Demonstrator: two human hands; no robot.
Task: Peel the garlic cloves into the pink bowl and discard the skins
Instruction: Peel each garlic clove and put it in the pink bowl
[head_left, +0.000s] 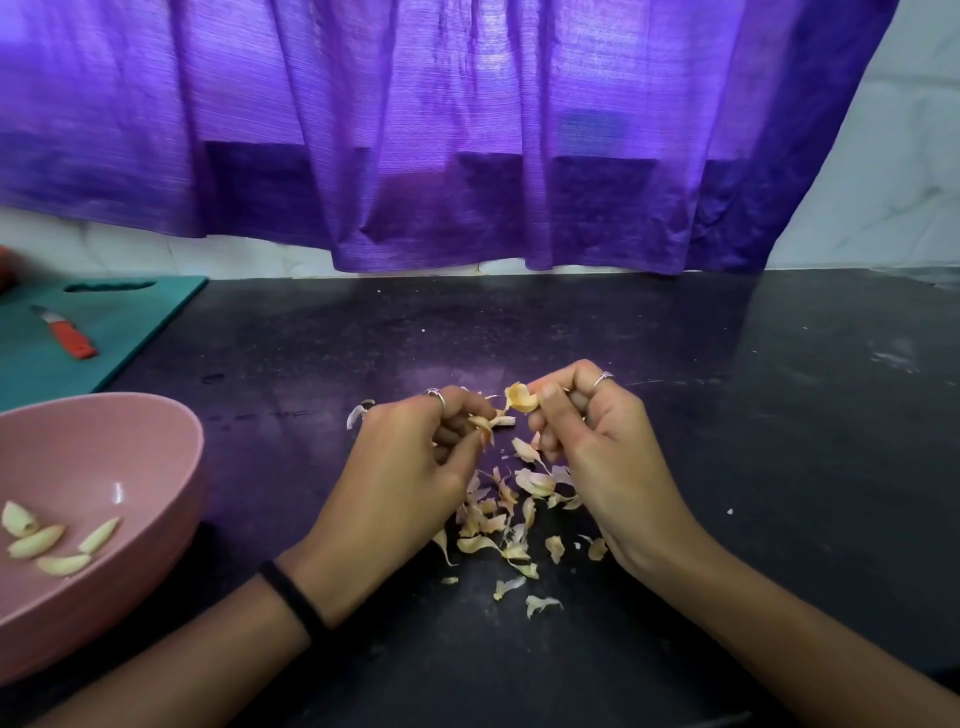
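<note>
Over the dark counter, my left hand (415, 467) pinches a garlic clove (485, 422), of which only a pale tip with loose skin shows between the fingers. My right hand (587, 447) sits close beside it, thumb and fingers closed on a curled piece of yellowish skin (521, 399). A pile of garlic skins (511, 512) lies scattered on the counter below and between both hands. The pink bowl (130, 431) stands at the left edge, holding several peeled cloves (49, 543).
A teal cutting board (119, 332) lies at the back left with a small orange-handled knife (70, 338) on it. A purple curtain (467, 135) hangs behind the black counter (779, 467). One stray skin (357, 413) lies left of my left hand.
</note>
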